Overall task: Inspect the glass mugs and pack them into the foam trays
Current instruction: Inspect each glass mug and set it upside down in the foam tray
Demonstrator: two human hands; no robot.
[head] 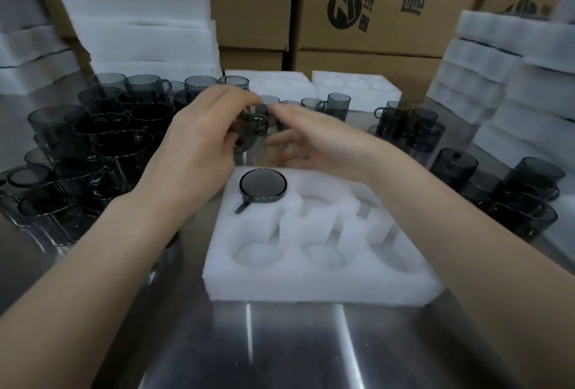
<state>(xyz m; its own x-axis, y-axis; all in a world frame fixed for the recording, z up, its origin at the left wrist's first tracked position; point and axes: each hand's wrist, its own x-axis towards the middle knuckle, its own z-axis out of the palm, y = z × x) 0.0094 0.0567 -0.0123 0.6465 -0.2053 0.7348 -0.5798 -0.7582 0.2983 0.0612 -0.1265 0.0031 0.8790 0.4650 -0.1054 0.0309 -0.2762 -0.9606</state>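
- Head view: a white foam tray (311, 280) lies on a steel table (280, 351) and serves as the landmark here.
- One smoky glass mug (263, 186) sits in the tray's far-left pocket, seen end-on, its handle pointing toward the tray's near-left side. The other pockets hold nothing.
- Just beyond the tray's far edge, the left hand (199, 140) grips a second mug (249, 130) in the air, fingers curled round it from the left.
- The right hand (314, 140) is beside that held mug, on its right, with fingers straight and loosely together. Motion blur hides whether it touches the glass.
- Left of the tray stands a dense cluster of mugs (102, 146); a smaller group (513, 189) stands right of it.
- More mugs (336, 102) and two further foam trays (354, 87) lie beyond the tray.
- Foam stacks (497, 77) rise on the tray's right and far left, with cardboard boxes (373, 15) behind.
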